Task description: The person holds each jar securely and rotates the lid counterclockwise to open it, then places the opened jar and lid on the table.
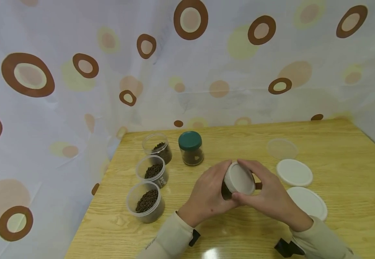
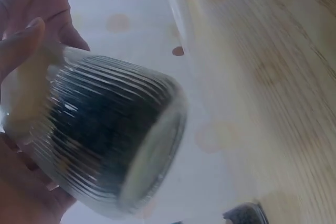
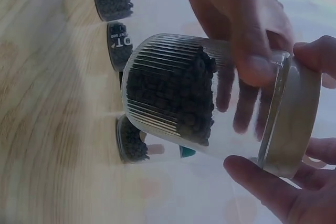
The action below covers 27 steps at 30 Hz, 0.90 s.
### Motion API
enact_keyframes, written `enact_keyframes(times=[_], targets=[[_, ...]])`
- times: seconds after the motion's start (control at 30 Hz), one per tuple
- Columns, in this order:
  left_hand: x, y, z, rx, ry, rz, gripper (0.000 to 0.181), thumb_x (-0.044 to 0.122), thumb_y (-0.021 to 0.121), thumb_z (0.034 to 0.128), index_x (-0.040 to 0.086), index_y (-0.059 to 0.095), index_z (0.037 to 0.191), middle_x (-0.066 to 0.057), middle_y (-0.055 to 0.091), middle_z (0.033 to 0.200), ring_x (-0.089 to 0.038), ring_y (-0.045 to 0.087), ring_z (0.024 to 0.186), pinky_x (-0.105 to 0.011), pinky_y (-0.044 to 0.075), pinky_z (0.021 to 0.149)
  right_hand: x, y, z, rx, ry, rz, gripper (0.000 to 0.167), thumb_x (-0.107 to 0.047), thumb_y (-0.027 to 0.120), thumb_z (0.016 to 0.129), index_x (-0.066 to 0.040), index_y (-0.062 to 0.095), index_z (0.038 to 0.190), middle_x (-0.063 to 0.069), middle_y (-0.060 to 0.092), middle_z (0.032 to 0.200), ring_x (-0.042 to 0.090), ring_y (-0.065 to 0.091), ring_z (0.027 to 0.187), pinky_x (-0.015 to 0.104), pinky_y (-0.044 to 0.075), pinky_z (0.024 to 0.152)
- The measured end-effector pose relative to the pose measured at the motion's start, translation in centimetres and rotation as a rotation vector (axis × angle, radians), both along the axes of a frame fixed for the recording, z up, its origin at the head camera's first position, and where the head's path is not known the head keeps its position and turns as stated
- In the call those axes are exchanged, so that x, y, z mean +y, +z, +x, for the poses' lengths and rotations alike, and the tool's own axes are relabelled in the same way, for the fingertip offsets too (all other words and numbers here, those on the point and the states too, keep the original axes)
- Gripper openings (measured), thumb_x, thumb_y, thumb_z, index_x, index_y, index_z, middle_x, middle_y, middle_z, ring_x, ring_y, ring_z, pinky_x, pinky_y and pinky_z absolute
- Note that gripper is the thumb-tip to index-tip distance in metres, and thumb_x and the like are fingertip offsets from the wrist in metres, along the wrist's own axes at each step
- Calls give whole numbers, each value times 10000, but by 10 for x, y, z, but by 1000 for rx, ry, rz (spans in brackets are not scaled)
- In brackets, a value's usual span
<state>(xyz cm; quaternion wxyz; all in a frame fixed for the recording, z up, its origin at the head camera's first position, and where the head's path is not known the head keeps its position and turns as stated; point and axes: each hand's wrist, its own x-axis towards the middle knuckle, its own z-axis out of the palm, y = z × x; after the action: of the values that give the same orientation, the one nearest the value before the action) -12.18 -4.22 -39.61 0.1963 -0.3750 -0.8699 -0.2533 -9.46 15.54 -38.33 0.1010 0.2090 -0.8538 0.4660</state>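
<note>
A clear ribbed jar (image 3: pixel 168 90), partly filled with dark brown pellets, is held tilted in the air between both hands. Its white lid (image 1: pixel 242 179) sits on the mouth and faces up toward the head camera. My left hand (image 1: pixel 208 194) grips the jar's body just below the lid. Around the lid's rim curl the fingers and thumb of my right hand (image 1: pixel 269 196). In the left wrist view the jar's ribbed side and base stand out, somewhat blurred. How tightly the lid sits cannot be told.
Three open tubs of dark pellets stand in a column at left: near (image 1: pixel 145 203), middle (image 1: pixel 152 172) and far (image 1: pixel 157 144). A green-lidded jar (image 1: pixel 190 147) is behind the hands. White lids (image 1: pixel 294 172) and a translucent disc (image 1: pixel 282 148) lie at right on the wooden table (image 1: pixel 352 172).
</note>
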Motion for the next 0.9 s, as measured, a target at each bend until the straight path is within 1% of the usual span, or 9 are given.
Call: enact_keyframes(times=[0.13,0.3,0.4,0.5,0.57,0.63,0.77,0.83,0.9], targets=[[-8,-3,0,-34,25,-53,1017,525,841,722,79,357,1496,-51,548,1414,-190,563,1283,-351,502,1039,6,3,0,45,23,-54,785,-106,840,777,-139,462,1463,118,540,1380,-28,496,1115,248,592,684],[-12,-4,0,-99,23,-73,1059,507,859,708,86,325,1520,-49,526,1453,-196,541,1323,-375,484,1069,13,2,-1,52,70,-108,803,-17,807,784,-151,435,1483,122,516,1391,-31,517,1102,246,591,676],[-12,-5,1,-135,25,-87,1075,504,863,704,92,309,1527,-47,532,1445,-200,543,1323,-389,481,1074,14,0,-1,32,87,-114,799,-16,793,798,-150,421,1493,138,496,1409,-55,517,1118,254,592,679],[-12,-7,0,-152,35,-88,1053,498,867,701,86,338,1513,-41,554,1416,-198,556,1303,-384,489,1063,15,-2,-2,5,99,-98,790,-34,780,818,-159,404,1502,151,478,1425,-64,505,1136,264,592,695],[-12,-8,-1,-145,49,-86,1025,504,866,698,83,374,1492,-37,576,1388,-191,574,1279,-371,504,1041,15,-2,-3,-10,99,-57,781,-71,772,837,-175,389,1510,144,471,1435,-17,510,1156,272,592,716],[-12,-10,-1,-128,63,-79,995,507,867,692,79,411,1466,-34,604,1343,-181,600,1237,-349,524,1006,15,-2,-5,-28,102,-10,774,-115,760,858,-175,366,1522,140,461,1451,92,523,1189,293,590,742],[-13,-13,-3,-82,102,-62,962,502,877,673,81,454,1428,-35,644,1267,-167,639,1153,-338,552,942,13,1,-9,-63,82,82,751,-208,729,896,-105,341,1530,156,458,1460,314,538,1205,302,577,762],[-13,-13,-4,-47,121,-67,958,504,880,665,81,464,1417,-37,649,1263,-170,645,1144,-344,552,942,12,4,-10,-93,52,114,738,-256,717,908,-72,349,1521,174,475,1442,345,562,1172,285,565,730],[-13,-14,-4,0,138,-85,960,513,880,658,74,474,1408,-45,649,1281,-182,646,1158,-357,548,959,12,8,-10,-129,12,150,724,-312,706,915,-56,373,1505,179,509,1410,311,598,1095,257,543,680]])
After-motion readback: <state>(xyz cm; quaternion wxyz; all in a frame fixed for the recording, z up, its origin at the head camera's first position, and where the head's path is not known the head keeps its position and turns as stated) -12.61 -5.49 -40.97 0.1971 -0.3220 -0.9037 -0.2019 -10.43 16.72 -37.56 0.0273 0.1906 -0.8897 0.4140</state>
